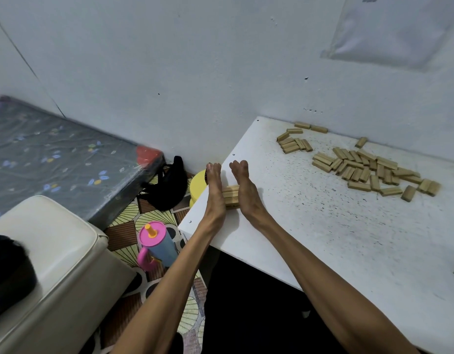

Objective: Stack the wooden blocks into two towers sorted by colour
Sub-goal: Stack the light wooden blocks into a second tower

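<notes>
Left hand [215,192] and right hand [246,190], flat, sandwich the stack [231,196]
Loose blocks [369,169] lie well rightward, nearer the right hand

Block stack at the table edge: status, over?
Left hand and right hand flat, pressing the block stack from both sides. Loose blocks scattered farther along the table. Nothing in the way.

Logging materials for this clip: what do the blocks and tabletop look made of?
Blocks: likely unpainted wood, tan and matte; grain too small to see. Tabletop: probably white laminated board, smooth and thin-edged, with dark speckles, perhaps wear.
</notes>
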### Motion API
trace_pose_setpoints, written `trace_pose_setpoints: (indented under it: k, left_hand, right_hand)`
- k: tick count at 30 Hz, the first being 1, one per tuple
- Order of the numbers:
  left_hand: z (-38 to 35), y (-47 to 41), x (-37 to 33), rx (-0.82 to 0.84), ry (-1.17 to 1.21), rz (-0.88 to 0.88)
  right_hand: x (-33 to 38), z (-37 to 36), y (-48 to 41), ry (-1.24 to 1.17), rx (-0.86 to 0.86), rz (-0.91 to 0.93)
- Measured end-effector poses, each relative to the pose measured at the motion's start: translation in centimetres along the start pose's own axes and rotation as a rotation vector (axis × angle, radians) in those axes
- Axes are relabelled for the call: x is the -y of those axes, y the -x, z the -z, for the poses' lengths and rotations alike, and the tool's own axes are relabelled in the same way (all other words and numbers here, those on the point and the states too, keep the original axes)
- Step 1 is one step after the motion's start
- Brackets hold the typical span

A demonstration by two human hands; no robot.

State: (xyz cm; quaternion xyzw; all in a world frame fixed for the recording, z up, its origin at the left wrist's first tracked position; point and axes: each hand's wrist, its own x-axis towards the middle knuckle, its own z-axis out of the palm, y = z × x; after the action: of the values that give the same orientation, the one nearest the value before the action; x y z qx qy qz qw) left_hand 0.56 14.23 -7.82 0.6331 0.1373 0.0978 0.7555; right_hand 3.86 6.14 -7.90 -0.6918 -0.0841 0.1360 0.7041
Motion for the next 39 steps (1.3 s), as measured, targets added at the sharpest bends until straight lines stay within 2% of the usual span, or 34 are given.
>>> trace_pose_setpoints:
  k: [9,16,19,23,26,31,39]
  left_hand:
    - [-0.7,0.0,-0.2,-0.065,0.046,0.019]
    - [-0.2,0.1,0.1,-0.094,0.032,-0.069]
    - [2.0,0.2,-0.1,-0.044,-0.14,-0.114]
    - [5.5,0.9,-0.4,0.193,-0.414,-0.147]
    - [6.9,1.1,-0.5,0.269,-0.576,-0.188]
    - [7.3,1.1,-0.4,0.297,-0.68,-0.229]
    - [7.3,1.0,-0.3,0.241,-0.69,-0.281]
  right_hand:
    - [0.0,0.4,-0.1,-0.103,0.003,-0.039]
    - [0.4,1.8,-0.2,-0.156,-0.028,-0.012]
    - [0.6,4.0,0.2,-0.05,0.012,0.054]
    - [0.3,7.6,1.2,0.248,0.198,0.172]
    - [0.3,8.7,1.7,0.364,0.275,0.239]
    - [0.5,8.8,1.8,0.43,0.302,0.303]
    - [0.6,8.7,2.1,0.432,0.275,0.309]
